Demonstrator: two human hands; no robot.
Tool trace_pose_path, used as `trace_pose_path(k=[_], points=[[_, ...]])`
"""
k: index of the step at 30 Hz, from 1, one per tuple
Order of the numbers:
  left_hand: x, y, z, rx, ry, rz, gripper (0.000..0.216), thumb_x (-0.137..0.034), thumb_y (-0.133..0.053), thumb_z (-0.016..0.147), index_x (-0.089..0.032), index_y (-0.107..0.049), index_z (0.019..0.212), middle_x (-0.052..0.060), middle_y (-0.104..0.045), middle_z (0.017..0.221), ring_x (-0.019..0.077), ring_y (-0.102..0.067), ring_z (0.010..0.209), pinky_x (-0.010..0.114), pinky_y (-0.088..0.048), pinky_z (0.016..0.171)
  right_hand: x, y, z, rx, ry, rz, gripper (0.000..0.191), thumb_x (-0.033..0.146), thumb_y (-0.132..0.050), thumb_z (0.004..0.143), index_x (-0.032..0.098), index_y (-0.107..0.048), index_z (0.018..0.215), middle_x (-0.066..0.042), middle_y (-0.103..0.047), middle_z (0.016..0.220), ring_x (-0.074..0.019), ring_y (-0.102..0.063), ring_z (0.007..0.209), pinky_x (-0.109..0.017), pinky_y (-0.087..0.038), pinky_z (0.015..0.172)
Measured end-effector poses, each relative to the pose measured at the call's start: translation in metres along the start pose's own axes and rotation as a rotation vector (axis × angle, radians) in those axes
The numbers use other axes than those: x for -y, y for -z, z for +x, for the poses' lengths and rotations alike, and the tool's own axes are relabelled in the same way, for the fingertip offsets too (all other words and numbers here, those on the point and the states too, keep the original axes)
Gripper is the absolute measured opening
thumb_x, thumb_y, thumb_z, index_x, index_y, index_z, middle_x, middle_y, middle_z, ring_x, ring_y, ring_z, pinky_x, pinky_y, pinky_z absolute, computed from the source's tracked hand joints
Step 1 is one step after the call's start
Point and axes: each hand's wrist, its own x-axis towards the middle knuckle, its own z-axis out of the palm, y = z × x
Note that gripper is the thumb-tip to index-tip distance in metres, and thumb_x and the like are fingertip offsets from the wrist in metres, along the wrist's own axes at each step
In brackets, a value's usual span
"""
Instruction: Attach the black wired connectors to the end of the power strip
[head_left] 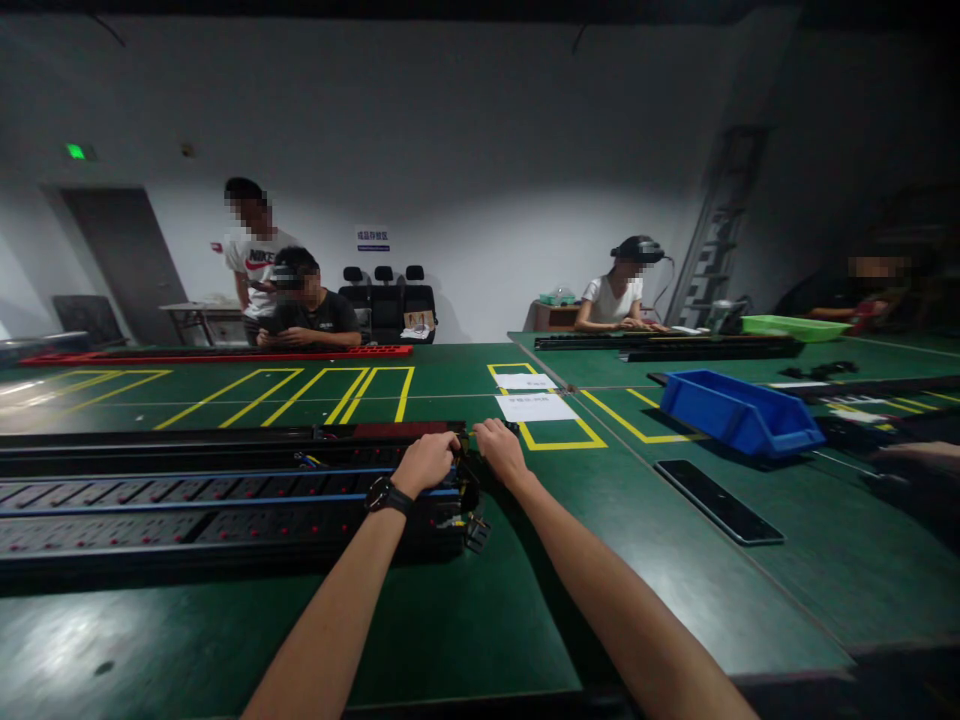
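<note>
Long black power strips [142,532] with rows of sockets and small red parts lie side by side on the green table, their right ends near my hands. My left hand [429,462], with a black watch at the wrist, is closed at the right end of the farther black strip. Close to its right, my right hand [498,450] has curled fingers at the same end. What the fingertips of either hand hold is too small and dark to make out. Loose wires and a small dark connector [477,534] stick out from the nearer strip's end.
A dark phone [718,500] and a blue bin [739,412] are to the right. White papers [534,408] lie ahead inside yellow tape lines. Co-workers sit across the table by a red strip [390,351] and black strips [712,347]; another person's hand [919,455] is at far right.
</note>
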Motion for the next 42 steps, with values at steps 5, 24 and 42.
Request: trace_pose_path(k=[5, 24, 42], points=[[-0.001, 0.001, 0.000, 0.003, 0.005, -0.001, 0.034, -0.014, -0.048, 0.091, -0.026, -0.071, 0.114, 0.007, -0.076, 0.113, 0.0234, -0.071, 0.105, 0.032, -0.051, 0.094, -0.002, -0.001, -0.004, -0.008, -0.060, 0.048, 0.027, 0.019, -0.047, 0.103, 0.021, -0.073, 0.109, -0.010, -0.071, 0.104, -0.0224, -0.060, 0.102, -0.028, -0.042, 0.084], [-0.002, 0.005, -0.002, 0.004, -0.003, -0.057, 0.035, -0.013, -0.047, 0.090, -0.025, -0.072, 0.111, 0.007, -0.076, 0.114, 0.0231, -0.070, 0.104, 0.032, -0.051, 0.093, -0.057, 0.015, -0.018, -0.061, -0.295, 0.088, 0.050, 0.003, -0.041, 0.089, 0.017, -0.069, 0.129, -0.014, -0.067, 0.130, -0.0288, -0.055, 0.119, -0.035, -0.041, 0.097], [-0.002, 0.005, -0.002, 0.006, 0.004, -0.051, 0.034, -0.014, -0.047, 0.089, -0.025, -0.072, 0.110, 0.006, -0.076, 0.113, 0.0218, -0.070, 0.104, 0.030, -0.051, 0.092, -0.051, 0.006, -0.015, 0.067, -0.299, -0.002, 0.057, 0.026, -0.046, 0.098, 0.018, -0.043, 0.155, -0.014, -0.041, 0.161, -0.0277, -0.033, 0.150, -0.044, -0.030, 0.118]])
